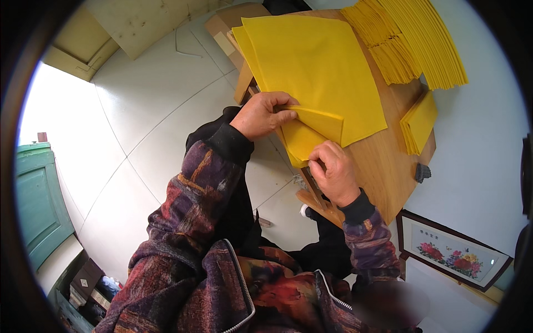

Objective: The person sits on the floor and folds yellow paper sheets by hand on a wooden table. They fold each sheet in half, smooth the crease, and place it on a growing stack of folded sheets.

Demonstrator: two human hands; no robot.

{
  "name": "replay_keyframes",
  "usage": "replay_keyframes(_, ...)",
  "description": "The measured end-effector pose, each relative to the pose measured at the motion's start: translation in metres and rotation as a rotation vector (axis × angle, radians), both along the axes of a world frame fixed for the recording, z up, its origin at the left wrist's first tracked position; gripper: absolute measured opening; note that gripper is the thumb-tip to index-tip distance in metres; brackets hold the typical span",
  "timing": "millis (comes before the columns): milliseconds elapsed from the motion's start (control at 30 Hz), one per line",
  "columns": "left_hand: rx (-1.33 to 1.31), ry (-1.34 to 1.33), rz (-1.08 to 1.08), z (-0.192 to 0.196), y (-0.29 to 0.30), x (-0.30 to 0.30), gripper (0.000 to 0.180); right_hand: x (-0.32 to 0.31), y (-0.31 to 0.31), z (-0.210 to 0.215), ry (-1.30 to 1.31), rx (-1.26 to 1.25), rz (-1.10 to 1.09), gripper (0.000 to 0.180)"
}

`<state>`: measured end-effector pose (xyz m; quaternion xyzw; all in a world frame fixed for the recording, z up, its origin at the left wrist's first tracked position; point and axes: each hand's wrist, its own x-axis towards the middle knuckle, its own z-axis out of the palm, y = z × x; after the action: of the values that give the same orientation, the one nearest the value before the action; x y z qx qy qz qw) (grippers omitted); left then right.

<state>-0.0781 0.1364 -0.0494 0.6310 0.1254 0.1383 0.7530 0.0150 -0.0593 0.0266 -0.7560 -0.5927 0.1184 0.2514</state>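
My left hand (269, 114) pinches the upper edge of a folded yellow cloth sheet (319, 123) between thumb and fingers. At its lower corner, near the table's front edge, my right hand (334, 171) is closed on the same folded sheet. One flap of it stands up between my hands. Beneath and beyond lies a larger flat yellow sheet (313, 55), with another layer showing along its left side. Whether the folded piece is joined to the sheets below I cannot tell.
The wooden table (383, 166) bears tall stacks of folded yellow sheets (425, 41) at the far right. A smaller folded yellow bundle (419, 122) and a dark grey object (422, 172) lie by its right edge. A framed flower picture (449, 247) stands lower right; a cardboard box (222, 39) sits behind.
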Motion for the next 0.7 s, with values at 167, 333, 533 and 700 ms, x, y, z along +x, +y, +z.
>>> replay_keyframes(167, -0.010, -0.015, -0.012, -0.0003, 0.0004, 0.0000, 0.018, 0.0036, 0.0016, 0.0049, 0.236, -0.138, -0.081, 0.010)
replay_keyframes(333, -0.025, 0.001, -0.009, 0.0012, -0.0002, -0.0007, 0.018, -0.0013, 0.0037, 0.0012, 0.016, -0.065, -0.028, 0.009)
replay_keyframes(533, 0.008, 0.009, -0.010, 0.0011, 0.0004, -0.0005, 0.019, -0.0028, 0.0045, -0.0015, -0.054, 0.002, 0.001, 0.009)
replay_keyframes(700, -0.029, -0.001, -0.011, 0.0004, -0.0004, -0.0001, 0.019, 0.0014, 0.0050, 0.0030, 0.264, -0.087, -0.125, 0.008)
